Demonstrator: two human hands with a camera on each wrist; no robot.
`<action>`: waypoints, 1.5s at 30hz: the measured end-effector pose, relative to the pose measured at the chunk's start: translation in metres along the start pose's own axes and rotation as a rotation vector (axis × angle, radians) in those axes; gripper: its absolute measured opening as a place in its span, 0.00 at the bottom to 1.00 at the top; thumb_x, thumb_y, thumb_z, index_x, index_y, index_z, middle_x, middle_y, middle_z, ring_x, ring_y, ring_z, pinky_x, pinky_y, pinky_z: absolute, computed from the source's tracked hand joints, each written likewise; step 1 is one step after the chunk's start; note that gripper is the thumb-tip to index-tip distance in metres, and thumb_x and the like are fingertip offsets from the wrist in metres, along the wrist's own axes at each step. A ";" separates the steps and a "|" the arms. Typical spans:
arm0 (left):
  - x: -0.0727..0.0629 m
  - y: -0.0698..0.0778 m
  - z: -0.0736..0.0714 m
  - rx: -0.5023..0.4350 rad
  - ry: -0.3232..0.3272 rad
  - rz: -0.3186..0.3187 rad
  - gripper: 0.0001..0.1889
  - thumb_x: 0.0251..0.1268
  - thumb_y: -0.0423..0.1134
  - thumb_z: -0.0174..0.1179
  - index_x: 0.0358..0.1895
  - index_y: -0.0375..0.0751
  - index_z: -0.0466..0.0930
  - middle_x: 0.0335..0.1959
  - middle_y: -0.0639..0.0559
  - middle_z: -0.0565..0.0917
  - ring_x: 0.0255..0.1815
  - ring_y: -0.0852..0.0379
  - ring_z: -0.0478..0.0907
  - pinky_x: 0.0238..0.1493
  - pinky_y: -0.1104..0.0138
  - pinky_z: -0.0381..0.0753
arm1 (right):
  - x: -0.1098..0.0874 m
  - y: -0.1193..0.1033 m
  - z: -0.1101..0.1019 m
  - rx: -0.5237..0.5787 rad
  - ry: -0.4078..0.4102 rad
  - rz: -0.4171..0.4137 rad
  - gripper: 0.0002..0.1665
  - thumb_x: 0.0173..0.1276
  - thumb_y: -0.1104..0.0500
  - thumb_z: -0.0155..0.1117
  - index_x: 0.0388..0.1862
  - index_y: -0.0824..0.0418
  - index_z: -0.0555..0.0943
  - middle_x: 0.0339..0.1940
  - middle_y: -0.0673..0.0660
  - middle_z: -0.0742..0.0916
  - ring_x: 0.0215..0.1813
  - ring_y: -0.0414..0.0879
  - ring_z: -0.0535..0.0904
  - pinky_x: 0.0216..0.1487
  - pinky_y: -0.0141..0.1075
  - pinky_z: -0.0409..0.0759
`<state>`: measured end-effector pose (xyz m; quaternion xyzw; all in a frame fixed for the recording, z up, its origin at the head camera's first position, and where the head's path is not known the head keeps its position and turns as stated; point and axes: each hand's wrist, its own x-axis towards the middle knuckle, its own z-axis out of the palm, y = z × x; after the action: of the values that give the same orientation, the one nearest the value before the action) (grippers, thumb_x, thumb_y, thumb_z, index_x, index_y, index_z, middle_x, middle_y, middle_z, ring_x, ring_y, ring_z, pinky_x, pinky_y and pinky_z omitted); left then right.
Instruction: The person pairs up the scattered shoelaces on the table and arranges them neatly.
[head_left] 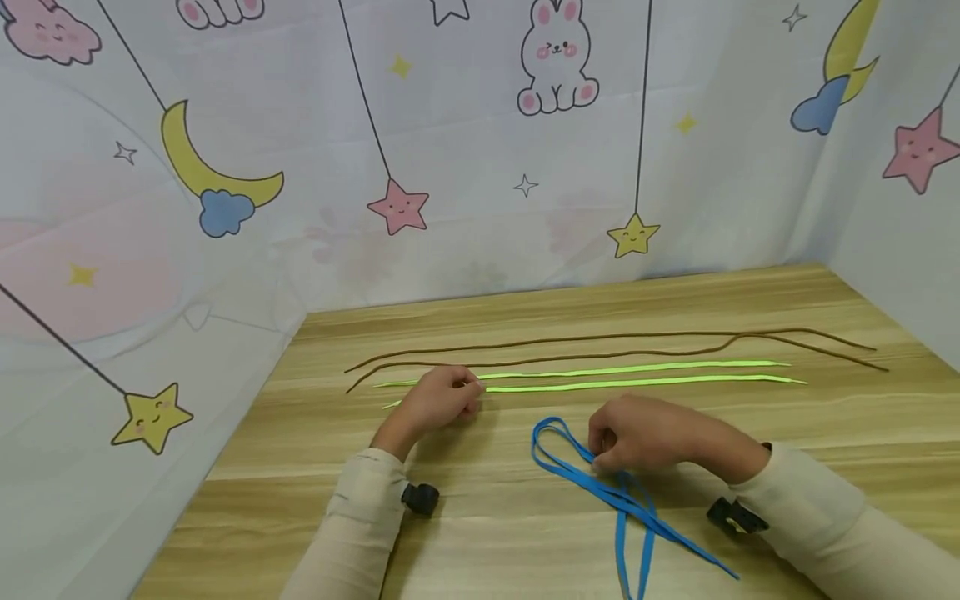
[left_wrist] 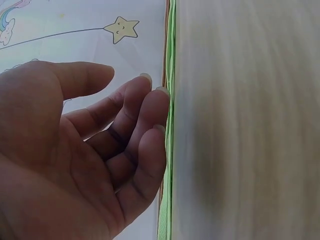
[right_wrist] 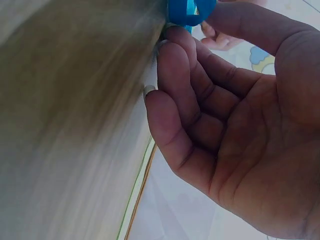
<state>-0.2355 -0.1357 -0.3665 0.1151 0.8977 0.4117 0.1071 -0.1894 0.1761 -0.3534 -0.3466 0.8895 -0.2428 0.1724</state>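
Observation:
My right hand (head_left: 648,433) pinches a flat blue shoelace (head_left: 626,503) between thumb and fingertips, close over the table. The lace lies in a loose loop with crossing strands, its ends trailing toward the front. In the right wrist view the blue shoelace (right_wrist: 182,12) bends at the thumb tip, above the other curled fingers. My left hand (head_left: 438,400) is over the left part of two neon-green shoelaces (head_left: 637,384), hiding a stretch of them. Its fingers are loosely bent, thumb apart and nothing between them; in the left wrist view the fingertips are right beside the green laces (left_wrist: 170,55).
Behind the green laces, two thin brown laces (head_left: 570,338) stretch across the wooden table (head_left: 480,533), meeting toward the right. A white cloth (head_left: 480,250) printed with stars, moons and rabbits hangs around the table's back and sides.

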 end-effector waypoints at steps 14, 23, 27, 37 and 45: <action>0.001 0.006 0.015 -0.028 -0.114 0.084 0.11 0.77 0.39 0.55 0.41 0.34 0.82 0.27 0.47 0.82 0.29 0.55 0.78 0.28 0.66 0.75 | 0.002 -0.001 0.002 0.033 -0.028 -0.028 0.05 0.64 0.64 0.68 0.34 0.54 0.83 0.28 0.41 0.82 0.31 0.36 0.77 0.36 0.34 0.78; -0.007 0.022 0.031 0.060 -0.225 0.179 0.09 0.72 0.43 0.61 0.47 0.44 0.84 0.35 0.54 0.84 0.35 0.58 0.81 0.35 0.63 0.81 | 0.005 0.003 0.001 0.080 0.015 -0.091 0.08 0.65 0.67 0.63 0.31 0.53 0.82 0.27 0.42 0.81 0.30 0.36 0.76 0.34 0.33 0.78; -0.007 0.028 0.040 0.144 -0.239 0.247 0.10 0.68 0.43 0.65 0.49 0.45 0.85 0.37 0.57 0.85 0.39 0.61 0.81 0.40 0.65 0.80 | 0.007 0.004 0.000 0.103 0.045 -0.129 0.08 0.67 0.66 0.63 0.31 0.53 0.82 0.28 0.42 0.81 0.32 0.37 0.77 0.34 0.34 0.79; -0.007 0.038 0.051 0.261 -0.283 0.355 0.15 0.69 0.39 0.66 0.57 0.46 0.85 0.47 0.56 0.86 0.47 0.60 0.82 0.47 0.67 0.78 | 0.006 0.004 -0.003 0.156 0.134 -0.123 0.05 0.72 0.62 0.62 0.36 0.52 0.82 0.33 0.44 0.82 0.36 0.41 0.79 0.38 0.37 0.79; -0.006 0.037 0.048 0.188 -0.206 0.301 0.05 0.73 0.41 0.61 0.38 0.48 0.85 0.30 0.61 0.82 0.34 0.62 0.77 0.38 0.66 0.78 | 0.003 0.005 -0.005 0.268 0.219 -0.055 0.03 0.73 0.60 0.62 0.41 0.58 0.81 0.34 0.49 0.84 0.35 0.44 0.79 0.35 0.36 0.79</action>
<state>-0.2118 -0.0795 -0.3680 0.2992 0.8890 0.3235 0.1245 -0.1973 0.1788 -0.3523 -0.3165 0.8527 -0.4001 0.1126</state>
